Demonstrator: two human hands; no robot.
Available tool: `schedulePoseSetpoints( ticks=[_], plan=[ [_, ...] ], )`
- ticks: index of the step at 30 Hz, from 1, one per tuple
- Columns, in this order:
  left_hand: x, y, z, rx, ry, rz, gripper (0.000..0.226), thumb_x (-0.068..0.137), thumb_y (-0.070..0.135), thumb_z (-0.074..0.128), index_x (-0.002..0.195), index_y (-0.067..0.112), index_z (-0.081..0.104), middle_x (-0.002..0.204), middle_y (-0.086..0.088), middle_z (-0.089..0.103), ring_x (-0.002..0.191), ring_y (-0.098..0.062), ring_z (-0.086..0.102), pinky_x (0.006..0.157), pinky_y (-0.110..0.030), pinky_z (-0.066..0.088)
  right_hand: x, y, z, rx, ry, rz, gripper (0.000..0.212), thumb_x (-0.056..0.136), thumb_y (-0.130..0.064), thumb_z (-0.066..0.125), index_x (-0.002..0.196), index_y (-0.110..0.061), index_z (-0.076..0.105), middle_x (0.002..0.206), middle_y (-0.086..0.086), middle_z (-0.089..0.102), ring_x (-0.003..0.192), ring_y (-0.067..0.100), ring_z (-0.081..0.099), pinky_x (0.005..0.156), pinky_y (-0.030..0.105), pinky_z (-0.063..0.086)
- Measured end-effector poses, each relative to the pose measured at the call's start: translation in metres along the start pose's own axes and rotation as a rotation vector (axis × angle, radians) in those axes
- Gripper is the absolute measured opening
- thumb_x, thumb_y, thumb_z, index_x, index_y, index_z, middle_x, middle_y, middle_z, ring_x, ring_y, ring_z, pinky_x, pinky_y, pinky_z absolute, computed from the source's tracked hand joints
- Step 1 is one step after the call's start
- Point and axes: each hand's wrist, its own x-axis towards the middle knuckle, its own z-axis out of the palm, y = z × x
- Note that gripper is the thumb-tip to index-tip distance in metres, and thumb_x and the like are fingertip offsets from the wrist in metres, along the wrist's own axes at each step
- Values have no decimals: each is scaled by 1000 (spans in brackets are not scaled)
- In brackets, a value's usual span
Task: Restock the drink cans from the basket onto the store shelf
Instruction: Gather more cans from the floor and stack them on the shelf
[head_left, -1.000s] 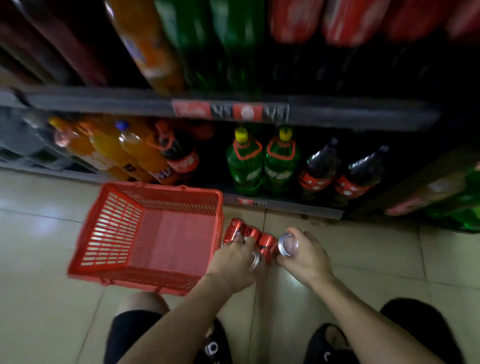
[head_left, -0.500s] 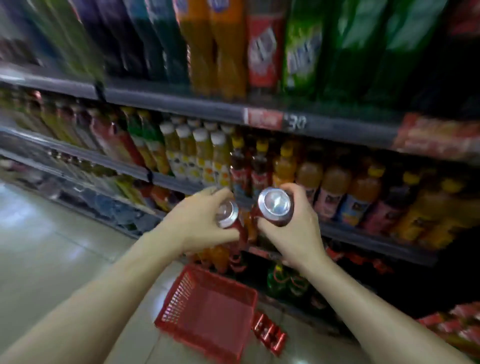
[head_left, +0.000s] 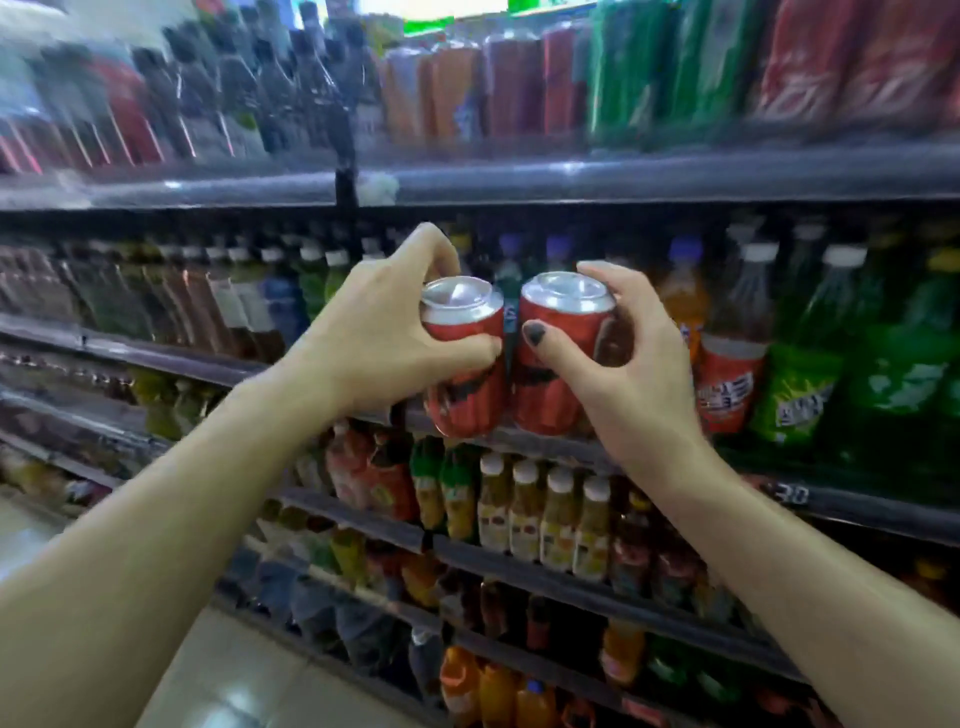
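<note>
Two red cans held up before the stocked shelves.
Left hand grips left can; right hand grips right can, side by side.

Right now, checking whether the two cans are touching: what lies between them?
In the head view, a narrow gap separates the left can from the right can; only shelf bottles behind show through it, with each hand's thumb at its edge.

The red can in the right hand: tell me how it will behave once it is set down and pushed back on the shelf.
The red can in the right hand looks rigid and smooth-walled, so it should probably slide rather than bend. Its top looks unopened, so it is likely full and fairly heavy for its size. Upright it should stand steady; tipped on its side, it would likely roll.
</note>
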Motion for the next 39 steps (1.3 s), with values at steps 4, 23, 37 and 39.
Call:
schedulePoseSetpoints(
  ticks=[4, 23, 37, 39],
  plan=[
    [43, -8, -36, -37, 90, 53, 44, 77, 42, 82, 104, 20, 54, 82, 7, 69, 74, -5, 62, 62, -17, 46, 51, -29, 13, 5, 81, -32, 51, 86, -38, 82, 130, -27, 59, 108, -16, 68, 96, -6, 66, 77, 7, 48],
    [226, -17, -98, -137, 300, 183, 70, 79, 71, 71, 123, 18, 60, 102, -3, 67, 75, -10, 60, 54, -20, 47, 238, -93, 35, -553, 182, -324, 55, 94, -52, 63, 131, -13, 51, 95, -4, 66, 86, 16, 63, 81, 37, 55],
    [307, -71, -56, -99, 54, 329, 60, 95, 62, 63, 131, 15, 57, 116, -3, 59, 108, -24, 58, 86, -35, 45, 267, -39, 70, -1224, 311, -312, 63, 104, -49, 48, 142, 0, 40, 136, 22, 49, 121, 37, 49, 93, 41, 40],
    [309, -71, -51, -123, 48, 332, 56, 96, 61, 62, 127, 14, 59, 110, -2, 61, 102, -24, 59, 83, -35, 47, 269, -38, 68, -1281, 339, -349, 63, 104, -49, 47, 137, 3, 43, 142, 23, 42, 120, 38, 50, 90, 41, 42]
  ],
)
